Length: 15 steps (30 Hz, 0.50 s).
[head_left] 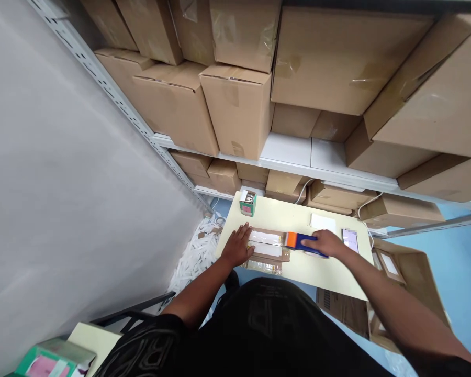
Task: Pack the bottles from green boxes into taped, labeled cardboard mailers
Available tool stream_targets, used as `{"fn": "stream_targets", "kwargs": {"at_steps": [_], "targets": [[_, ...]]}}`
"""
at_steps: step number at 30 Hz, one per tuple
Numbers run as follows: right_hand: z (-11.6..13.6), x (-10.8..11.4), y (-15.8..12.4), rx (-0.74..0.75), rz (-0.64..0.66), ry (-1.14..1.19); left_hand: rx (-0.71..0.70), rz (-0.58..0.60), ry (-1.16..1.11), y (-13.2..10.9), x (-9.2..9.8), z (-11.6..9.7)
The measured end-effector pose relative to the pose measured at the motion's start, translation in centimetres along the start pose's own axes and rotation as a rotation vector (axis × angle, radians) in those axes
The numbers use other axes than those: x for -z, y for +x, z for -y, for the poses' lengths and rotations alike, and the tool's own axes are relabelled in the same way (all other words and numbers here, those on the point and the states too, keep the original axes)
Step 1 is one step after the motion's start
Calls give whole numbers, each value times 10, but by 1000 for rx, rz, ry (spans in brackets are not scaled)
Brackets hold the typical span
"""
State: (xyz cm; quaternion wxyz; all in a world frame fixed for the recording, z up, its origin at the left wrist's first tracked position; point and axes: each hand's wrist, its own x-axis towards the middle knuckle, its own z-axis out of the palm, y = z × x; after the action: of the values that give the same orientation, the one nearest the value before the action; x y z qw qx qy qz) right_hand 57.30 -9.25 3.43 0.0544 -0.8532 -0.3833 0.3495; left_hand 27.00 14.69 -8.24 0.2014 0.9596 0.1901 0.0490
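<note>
A flat cardboard package point(266, 244) with white strips on its upper face lies on the pale table point(298, 272). My left hand point(238, 246) rests with spread fingers on its left end. In my right hand point(326, 243) is a blue and orange tape dispenser point(298, 242), its orange head at the package's right edge. Clear tape shines along the package; whether it still joins the dispenser is too small to tell. Shiny clear-wrapped material point(264, 267) shows at the table's front edge, below the package.
A small green box point(248, 203) stands at the table's back left. White paper point(323, 222) and a phone point(350, 240) lie to the right. Shelves of cardboard boxes point(235, 112) rise behind. Paper strips point(192, 256) cover the floor at left; an open carton point(414, 267) stands right.
</note>
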Motion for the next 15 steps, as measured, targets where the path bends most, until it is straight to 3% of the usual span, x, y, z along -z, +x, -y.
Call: {"fn": "stream_targets", "kwargs": {"at_steps": [3,5,10,15], "targets": [[-61,11,-23,-89,3,-34,-25,2,-20,1,-2,2],[-80,7,-27,-132,5,-88,-37,6,-27,2,-4,4],[-62,-26,9,-189,52,-89,-59,-11,-38,2,-9,7],[-39,-59,44,-374,47,261,-106,-28,-71,0,-11,12]]}}
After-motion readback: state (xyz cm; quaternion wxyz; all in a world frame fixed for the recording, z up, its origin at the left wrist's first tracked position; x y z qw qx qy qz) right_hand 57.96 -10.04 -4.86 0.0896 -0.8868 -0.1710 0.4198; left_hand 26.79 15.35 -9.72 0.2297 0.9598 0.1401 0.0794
